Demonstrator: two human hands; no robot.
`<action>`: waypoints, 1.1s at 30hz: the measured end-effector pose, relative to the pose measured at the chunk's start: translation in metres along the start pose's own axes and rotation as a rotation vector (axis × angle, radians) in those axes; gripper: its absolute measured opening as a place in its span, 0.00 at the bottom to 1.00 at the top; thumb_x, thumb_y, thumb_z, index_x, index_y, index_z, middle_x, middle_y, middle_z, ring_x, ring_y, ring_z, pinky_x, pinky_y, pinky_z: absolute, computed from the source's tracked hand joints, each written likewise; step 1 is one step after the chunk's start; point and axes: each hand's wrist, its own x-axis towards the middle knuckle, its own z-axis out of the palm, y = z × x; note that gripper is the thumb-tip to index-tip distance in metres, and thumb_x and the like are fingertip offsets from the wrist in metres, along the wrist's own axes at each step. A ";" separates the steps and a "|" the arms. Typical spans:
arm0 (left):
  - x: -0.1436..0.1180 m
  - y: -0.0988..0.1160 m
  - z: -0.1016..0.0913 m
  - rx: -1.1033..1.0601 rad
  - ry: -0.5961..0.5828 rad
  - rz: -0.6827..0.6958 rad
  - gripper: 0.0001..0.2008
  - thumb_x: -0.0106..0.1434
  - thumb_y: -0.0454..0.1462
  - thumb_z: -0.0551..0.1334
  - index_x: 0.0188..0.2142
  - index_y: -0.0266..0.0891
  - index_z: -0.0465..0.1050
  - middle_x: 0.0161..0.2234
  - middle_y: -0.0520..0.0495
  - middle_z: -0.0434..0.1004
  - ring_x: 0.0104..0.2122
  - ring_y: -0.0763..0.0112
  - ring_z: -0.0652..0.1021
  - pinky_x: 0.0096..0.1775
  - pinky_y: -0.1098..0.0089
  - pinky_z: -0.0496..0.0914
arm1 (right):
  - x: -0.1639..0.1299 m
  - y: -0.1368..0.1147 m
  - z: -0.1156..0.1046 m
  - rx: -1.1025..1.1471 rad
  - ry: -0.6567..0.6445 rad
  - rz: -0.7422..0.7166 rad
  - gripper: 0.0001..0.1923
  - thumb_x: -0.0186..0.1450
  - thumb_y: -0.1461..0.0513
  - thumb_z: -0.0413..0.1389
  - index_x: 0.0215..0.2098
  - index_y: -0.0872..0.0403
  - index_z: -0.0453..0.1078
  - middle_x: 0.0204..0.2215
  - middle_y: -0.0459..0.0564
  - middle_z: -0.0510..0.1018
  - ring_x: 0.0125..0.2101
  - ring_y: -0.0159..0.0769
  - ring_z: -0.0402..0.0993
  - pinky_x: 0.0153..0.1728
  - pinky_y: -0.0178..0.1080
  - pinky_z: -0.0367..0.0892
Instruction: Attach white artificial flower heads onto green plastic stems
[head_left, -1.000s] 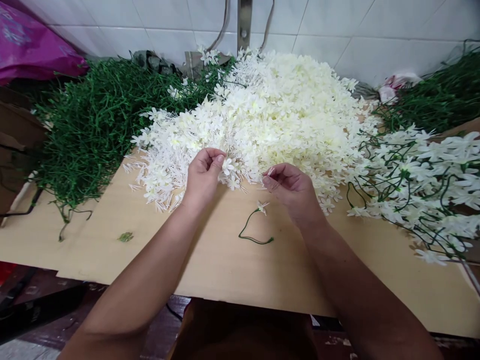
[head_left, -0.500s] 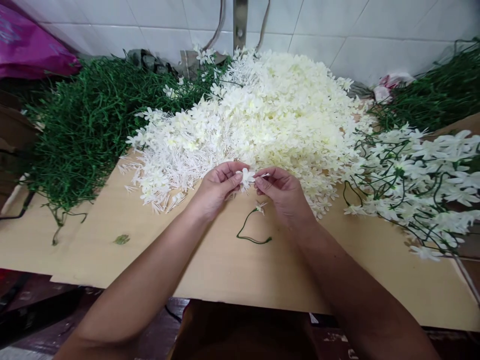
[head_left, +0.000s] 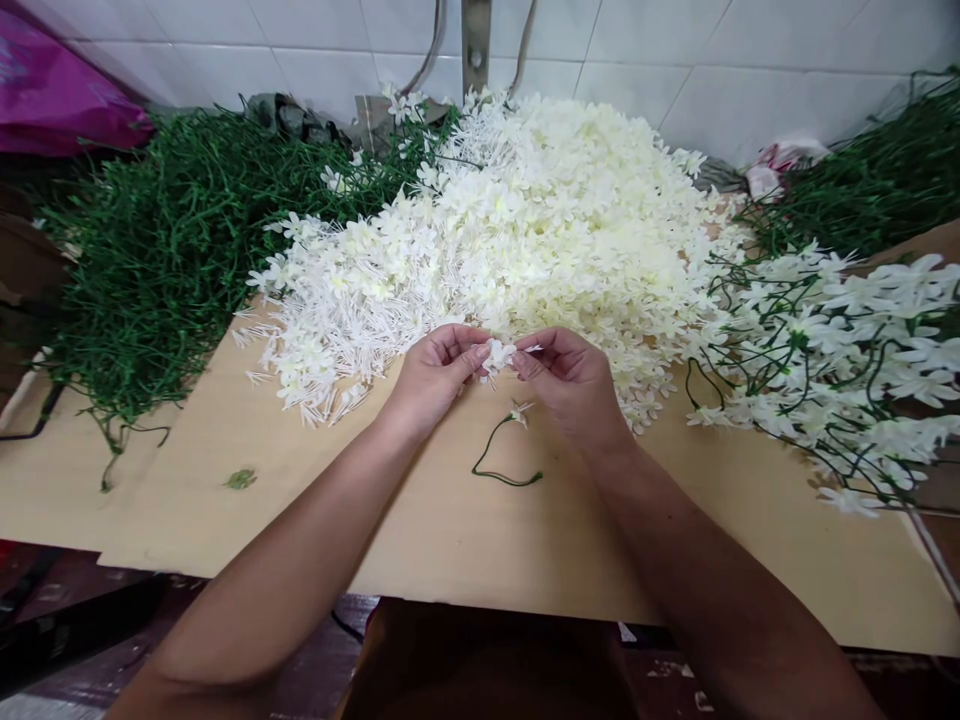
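Note:
A small white artificial flower point(head_left: 499, 356) is pinched between my two hands, just in front of the big flower pile. My left hand point(head_left: 444, 372) grips its left side between thumb and fingers. From the right, my right hand point(head_left: 564, 375) pinches the flower's other side, with a thin white bit showing at its fingertips. Below them on the board lies a green stem point(head_left: 499, 476), bent in a curve, with a small whitish piece point(head_left: 519, 411) at its upper end. The fingers hide part of the flower.
White flower heads point(head_left: 570, 220) are heaped behind my hands. Green stems point(head_left: 172, 230) pile up at the left. Stemmed white flowers point(head_left: 840, 350) lie at the right, below more green stems point(head_left: 885, 180). A leaf-like scrap point(head_left: 241, 479) rests on the board point(head_left: 315, 540).
Both hands stay at the same spot, still pinching. The white flower between them has turned slightly, and the fingers have come a little closer together. The stem lies unmoved.

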 end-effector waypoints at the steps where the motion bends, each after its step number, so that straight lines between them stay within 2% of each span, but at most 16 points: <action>1: 0.001 0.000 -0.001 0.010 0.011 -0.001 0.10 0.50 0.37 0.72 0.30 0.37 0.75 0.19 0.55 0.71 0.21 0.78 0.70 0.25 0.75 0.64 | 0.001 0.001 -0.002 -0.027 0.027 -0.015 0.08 0.56 0.58 0.63 0.29 0.52 0.70 0.24 0.43 0.74 0.26 0.29 0.69 0.29 0.35 0.67; 4: 0.005 0.000 -0.005 0.041 0.061 0.030 0.09 0.50 0.35 0.71 0.31 0.36 0.75 0.20 0.54 0.72 0.23 0.77 0.72 0.27 0.75 0.66 | 0.003 0.004 -0.008 -0.128 0.125 -0.083 0.04 0.59 0.61 0.60 0.30 0.52 0.70 0.26 0.44 0.74 0.28 0.31 0.69 0.32 0.37 0.68; 8: 0.008 0.001 -0.008 0.009 0.095 0.061 0.10 0.48 0.35 0.72 0.30 0.36 0.75 0.21 0.55 0.72 0.22 0.79 0.71 0.27 0.76 0.66 | 0.005 0.003 -0.014 -0.279 0.250 -0.269 0.01 0.60 0.63 0.59 0.31 0.52 0.72 0.35 0.49 0.74 0.38 0.35 0.71 0.37 0.38 0.70; 10: 0.005 0.002 -0.007 -0.042 0.085 0.033 0.12 0.46 0.36 0.74 0.29 0.36 0.75 0.21 0.55 0.72 0.22 0.80 0.71 0.27 0.77 0.66 | 0.004 0.001 -0.013 -0.267 0.258 -0.293 0.00 0.59 0.63 0.60 0.30 0.52 0.73 0.34 0.48 0.74 0.37 0.34 0.71 0.36 0.38 0.70; 14: -0.001 0.004 -0.004 -0.215 0.026 -0.064 0.17 0.42 0.40 0.76 0.29 0.36 0.74 0.22 0.55 0.73 0.22 0.80 0.71 0.27 0.77 0.66 | 0.002 0.000 -0.003 0.047 0.149 -0.051 0.04 0.56 0.61 0.63 0.30 0.52 0.74 0.25 0.44 0.76 0.26 0.29 0.70 0.30 0.35 0.68; 16: -0.004 0.004 -0.003 -0.293 -0.003 -0.110 0.18 0.42 0.40 0.77 0.28 0.36 0.74 0.22 0.55 0.73 0.23 0.80 0.71 0.26 0.78 0.66 | 0.003 0.002 0.002 0.192 0.098 0.072 0.08 0.51 0.60 0.66 0.29 0.52 0.75 0.24 0.43 0.77 0.25 0.28 0.71 0.29 0.34 0.69; 19: -0.005 0.003 -0.001 -0.352 -0.041 -0.175 0.18 0.41 0.39 0.77 0.28 0.36 0.74 0.22 0.55 0.72 0.23 0.80 0.71 0.26 0.78 0.65 | 0.003 0.004 0.007 0.300 0.026 0.160 0.13 0.46 0.57 0.70 0.27 0.53 0.75 0.21 0.42 0.77 0.24 0.27 0.71 0.29 0.34 0.70; 25: -0.007 0.003 0.004 -0.374 -0.067 -0.191 0.17 0.41 0.38 0.77 0.27 0.35 0.74 0.23 0.54 0.72 0.23 0.81 0.70 0.26 0.79 0.63 | -0.001 0.004 0.014 0.363 -0.027 0.220 0.17 0.40 0.55 0.73 0.23 0.52 0.75 0.19 0.41 0.77 0.21 0.25 0.69 0.26 0.32 0.68; 33: -0.007 -0.004 0.007 -0.398 -0.040 -0.173 0.16 0.41 0.38 0.76 0.26 0.35 0.74 0.23 0.54 0.73 0.24 0.81 0.70 0.26 0.79 0.63 | -0.004 0.005 0.019 0.302 -0.005 0.123 0.14 0.46 0.55 0.71 0.23 0.52 0.74 0.18 0.41 0.75 0.21 0.26 0.69 0.27 0.34 0.69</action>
